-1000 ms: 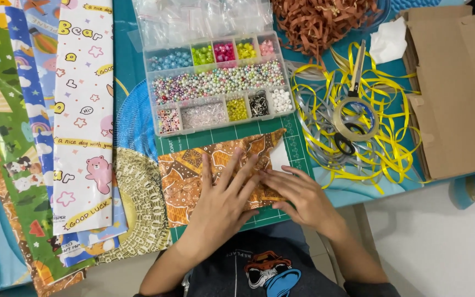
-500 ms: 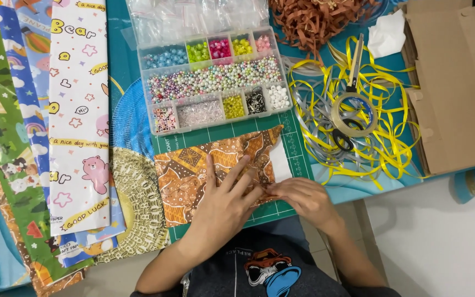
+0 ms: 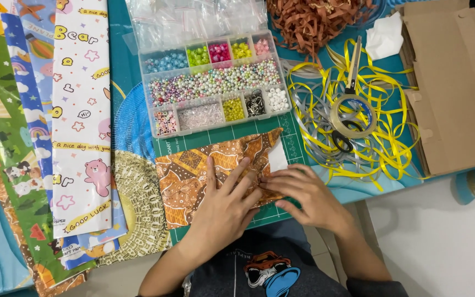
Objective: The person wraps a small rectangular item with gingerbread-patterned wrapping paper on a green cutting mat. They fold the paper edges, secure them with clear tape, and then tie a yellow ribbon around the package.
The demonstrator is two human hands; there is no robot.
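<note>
An orange patterned paper is pressed flat on the green cutting mat by the left hand and right hand, below a bead box.

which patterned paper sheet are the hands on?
The orange batik-patterned sheet on the green cutting mat; both hands press it. The cartoon-print sheets lie untouched further left.

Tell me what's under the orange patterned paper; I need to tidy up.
A green cutting mat shows around the orange patterned paper. Both hands, left hand and right hand, press on top; anything beneath stays hidden.
</note>
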